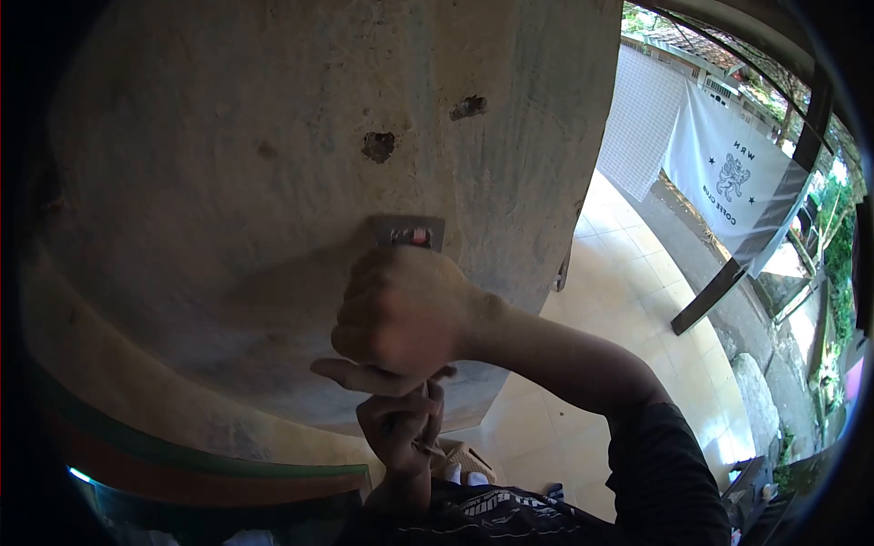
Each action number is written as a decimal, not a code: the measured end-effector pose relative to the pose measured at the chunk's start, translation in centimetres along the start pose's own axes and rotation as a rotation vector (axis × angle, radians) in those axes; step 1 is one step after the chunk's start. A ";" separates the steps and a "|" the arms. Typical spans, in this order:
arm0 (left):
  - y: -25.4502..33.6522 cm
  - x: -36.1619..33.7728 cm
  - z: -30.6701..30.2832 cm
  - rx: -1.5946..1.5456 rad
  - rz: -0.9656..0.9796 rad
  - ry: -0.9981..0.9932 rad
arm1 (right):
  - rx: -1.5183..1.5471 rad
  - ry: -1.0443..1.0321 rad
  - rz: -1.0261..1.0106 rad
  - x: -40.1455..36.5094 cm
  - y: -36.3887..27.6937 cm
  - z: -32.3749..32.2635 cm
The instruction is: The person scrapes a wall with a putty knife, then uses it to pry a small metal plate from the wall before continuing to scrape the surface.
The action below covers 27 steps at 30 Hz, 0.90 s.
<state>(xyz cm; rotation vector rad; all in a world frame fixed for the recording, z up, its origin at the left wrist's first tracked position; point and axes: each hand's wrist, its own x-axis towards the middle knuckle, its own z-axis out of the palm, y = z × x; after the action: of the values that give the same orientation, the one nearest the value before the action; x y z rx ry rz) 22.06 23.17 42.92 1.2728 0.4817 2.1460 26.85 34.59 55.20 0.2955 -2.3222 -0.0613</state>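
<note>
My right hand (401,314) is closed in a fist in front of the wall (209,173), slightly blurred. Past its knuckles shows the flat grey blade of what looks like a putty knife (410,231), with a red and dark mark on it. The handle is hidden inside the fist. Just below, my left hand (401,428) has its fingers curled together, close under the right hand. Whatever it may hold cannot be made out. Two dark chipped holes, one on the left (378,146) and one on the right (468,107), sit in the wall above the blade.
At the right the wall ends, and a tiled floor (628,300) runs beyond it. A white printed banner (728,173) hangs beside a dark post (708,296). A green and brown ledge (228,482) curves along the lower left.
</note>
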 end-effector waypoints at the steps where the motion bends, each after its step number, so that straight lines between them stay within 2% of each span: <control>1: 0.4 -0.1 0.1 -0.004 -0.105 0.080 | -0.037 0.014 -0.011 0.3 0.2 -0.1; 4: 1.3 1.0 0.4 0.005 -0.073 0.139 | -0.040 0.096 0.008 1.5 0.5 -0.9; 7: 1.5 -0.4 -0.3 0.005 -0.113 0.077 | -0.010 0.069 0.059 1.0 -0.7 -0.6; 10: 1.9 0.2 0.3 0.012 -0.114 0.060 | 0.025 0.106 0.004 0.8 -0.2 -0.1; 12: 2.7 1.0 0.8 0.058 -0.140 0.222 | 0.026 0.136 -0.006 1.2 0.6 -0.6; 14: 2.9 1.4 0.9 0.082 -0.111 0.214 | 0.018 0.175 -0.006 1.3 0.4 -0.9; 16: 2.3 0.5 1.1 -0.095 -0.137 0.232 | 0.008 0.244 0.013 0.9 -0.1 -0.4; 20: 2.8 -0.8 2.4 -0.106 -0.201 0.294 | 0.158 0.212 -0.017 0.2 -0.3 0.5; 22: 4.3 -0.3 3.4 -0.123 -0.201 0.304 | 0.196 0.171 0.036 0.8 -0.3 -0.6; 26: 4.0 -0.6 2.5 -0.229 -0.225 0.192 | 0.196 0.201 0.054 0.7 -0.8 -0.7; 27: 3.2 -0.9 1.9 -0.265 -0.231 0.134 | 0.137 0.114 0.066 0.5 -1.0 -0.6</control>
<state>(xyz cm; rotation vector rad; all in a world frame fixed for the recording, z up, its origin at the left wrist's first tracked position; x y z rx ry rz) 23.11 20.15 45.04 0.8881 0.3643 2.0274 27.14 33.53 55.78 0.2833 -2.2245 0.1446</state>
